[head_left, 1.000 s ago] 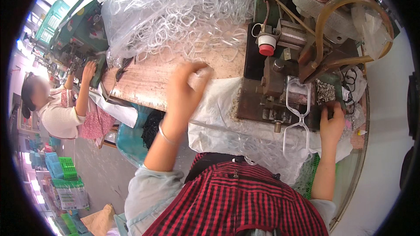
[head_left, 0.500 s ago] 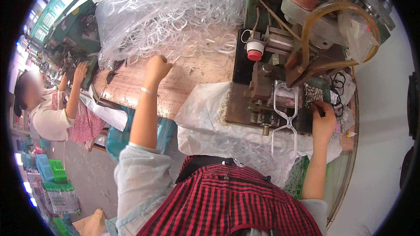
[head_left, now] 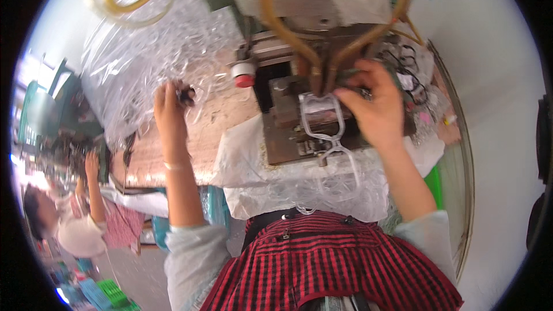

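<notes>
A clear plastic eyeglass frame [head_left: 308, 124] lies on the metal fixture [head_left: 282, 101] of a bench press, its lower rim hanging over the front edge. My right hand [head_left: 377, 106] is beside the upper rim, thumb tip at or near it, with a gap between thumb and curled fingers. I see nothing held there. Over the table's left part, my left hand [head_left: 170, 106] is closed beside a heap of clear frames [head_left: 201, 34]. Something small and dark shows at its fingers, too blurred to name.
Brown tubes [head_left: 360, 37] hang down to the fixture. A red-and-white push button [head_left: 243, 74] stands left of it. White cloth [head_left: 245, 150] covers the table's front edge, with more clear frames below. At far left a co-worker [head_left: 75, 219] sits at another machine.
My view has swung right. My right hand has gone from the pile of small chips to the frame's upper rim. A dark thing now shows at my left hand.
</notes>
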Demonstrator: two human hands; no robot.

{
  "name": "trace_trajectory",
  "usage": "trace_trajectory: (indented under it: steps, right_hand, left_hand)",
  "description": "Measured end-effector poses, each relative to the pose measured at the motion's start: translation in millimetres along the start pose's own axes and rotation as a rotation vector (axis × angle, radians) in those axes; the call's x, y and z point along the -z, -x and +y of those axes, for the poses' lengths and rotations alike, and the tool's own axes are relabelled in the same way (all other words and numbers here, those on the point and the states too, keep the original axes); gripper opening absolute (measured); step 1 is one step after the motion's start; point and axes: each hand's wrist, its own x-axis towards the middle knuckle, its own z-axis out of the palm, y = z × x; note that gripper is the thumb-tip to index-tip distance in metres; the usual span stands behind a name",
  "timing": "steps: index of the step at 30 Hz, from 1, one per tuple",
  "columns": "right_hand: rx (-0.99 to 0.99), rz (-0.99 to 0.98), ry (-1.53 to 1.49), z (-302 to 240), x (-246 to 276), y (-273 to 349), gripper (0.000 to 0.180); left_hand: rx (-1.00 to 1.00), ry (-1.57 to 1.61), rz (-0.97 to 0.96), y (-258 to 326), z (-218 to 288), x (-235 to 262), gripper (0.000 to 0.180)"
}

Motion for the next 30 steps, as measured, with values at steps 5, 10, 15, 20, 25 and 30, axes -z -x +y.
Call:
trace_trajectory:
  steps: [5,10,15,20,25,30]
  right_hand:
    - [-0.082,0.012,-0.373,-3,-21,6,0.05]
    - [-0.144,-0.01,-0.653,-11,-28,10,0.049]
    - [-0.154,0.05,-0.619,-31,-20,26,0.047]
    - [0.416,0.137,0.368,5,5,42,0.033]
    - [0.111,0.015,0.571,73,46,55,0.028]
    - [0.038,0.203,0.415,75,69,30,0.024]
  left_hand:
    - [-0.231,0.428,-0.074,80,29,-73,0.023]
    - [-0.741,-0.075,-0.309,72,116,-108,0.02]
    - [-0.722,-0.059,-0.158,69,106,-122,0.018]
    - [-0.859,-0.186,-0.465,113,103,-128,0.012]
    - [-0.916,-0.41,-0.674,114,87,-150,0.03]
    - [-0.836,-0.496,-0.747,114,97,-155,0.03]
